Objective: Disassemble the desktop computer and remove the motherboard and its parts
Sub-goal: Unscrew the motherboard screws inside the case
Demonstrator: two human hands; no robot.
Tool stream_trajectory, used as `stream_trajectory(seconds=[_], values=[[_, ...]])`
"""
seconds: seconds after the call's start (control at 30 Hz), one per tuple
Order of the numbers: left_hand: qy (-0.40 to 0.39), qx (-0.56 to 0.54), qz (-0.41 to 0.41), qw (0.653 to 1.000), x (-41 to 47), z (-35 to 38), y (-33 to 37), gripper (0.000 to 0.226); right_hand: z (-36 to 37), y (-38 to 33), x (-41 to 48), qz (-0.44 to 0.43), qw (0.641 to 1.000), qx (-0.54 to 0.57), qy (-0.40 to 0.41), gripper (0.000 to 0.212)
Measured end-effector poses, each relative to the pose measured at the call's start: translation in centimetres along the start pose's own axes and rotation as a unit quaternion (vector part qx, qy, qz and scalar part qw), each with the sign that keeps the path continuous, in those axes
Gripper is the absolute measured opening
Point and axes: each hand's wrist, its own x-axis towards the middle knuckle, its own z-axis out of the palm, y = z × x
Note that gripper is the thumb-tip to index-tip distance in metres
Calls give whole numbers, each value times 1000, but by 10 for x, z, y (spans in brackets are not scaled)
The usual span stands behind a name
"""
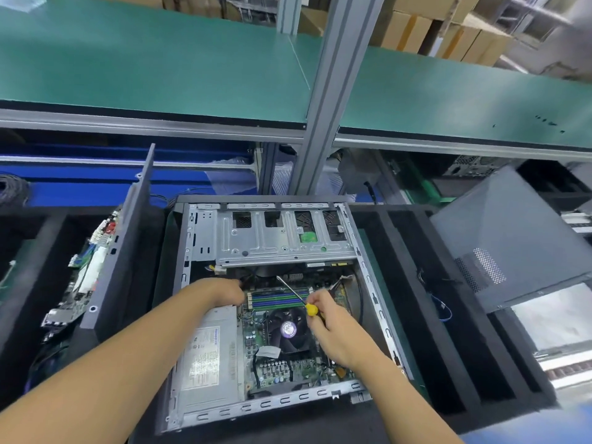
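An open desktop case (374,293) lies flat in front of me. Inside it sits the green motherboard (275,370) with a black CPU fan (288,328), blue and green RAM slots (275,298) and a silver power supply (208,357) at the left. A metal drive cage (282,235) spans the far end. My right hand (336,328) is closed on a yellow-handled screwdriver (293,291), whose shaft points up and left over the RAM slots. My left hand (224,293) reaches under the cage edge near dark cables; its fingertips are hidden.
A removed circuit board (83,277) lies in a black foam tray at the left, behind a leaning grey panel (125,251). A grey perforated side cover (512,238) rests at the right. A vertical aluminium post (323,107) and a green shelf (160,59) stand beyond.
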Motion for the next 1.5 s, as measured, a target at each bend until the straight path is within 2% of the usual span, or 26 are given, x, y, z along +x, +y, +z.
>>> stream_trajectory(seconds=[0.13,0.2,0.3,0.4,0.5,0.6,0.67,0.77,0.87,0.93,1.0,1.07,1.2,1.3,1.5], values=[[-10,-19,-6,1000,-1,1,0,69,-3,-2,0,-21,999,-14,-48,18],[-3,-1,2,1000,-3,0,2,56,-5,-1,-2,-36,999,13,-37,19],[19,-6,31,999,-12,0,6,30,-18,2,-10,-56,983,174,23,20],[52,-33,64,996,-27,-6,14,36,-44,7,-13,-61,940,331,59,24],[52,-31,109,992,-41,-10,39,37,-73,13,-10,-65,908,405,83,21],[71,-76,177,979,-44,-12,74,25,-99,25,-10,-53,893,429,124,21],[81,-137,210,965,-44,-11,95,18,-113,41,-12,-19,897,413,155,21],[114,-184,224,950,-43,-4,114,23,-123,78,-17,82,928,316,178,12],[140,-195,220,945,-36,12,126,27,-111,119,-24,182,961,178,109,4],[140,-196,226,944,-31,25,133,28,-91,140,-28,214,973,64,55,6],[134,-194,225,945,-28,37,139,30,-69,150,-30,223,974,16,27,13],[125,-197,217,948,-25,48,142,29,-50,153,-30,228,973,23,16,18],[120,-200,197,952,-24,63,145,32,-34,153,-24,224,974,-19,41,15],[125,-214,181,952,-27,70,143,29,-30,156,-22,221,972,-50,59,21],[151,-255,166,941,-35,78,136,27,-27,161,-24,213,975,-19,51,24]])
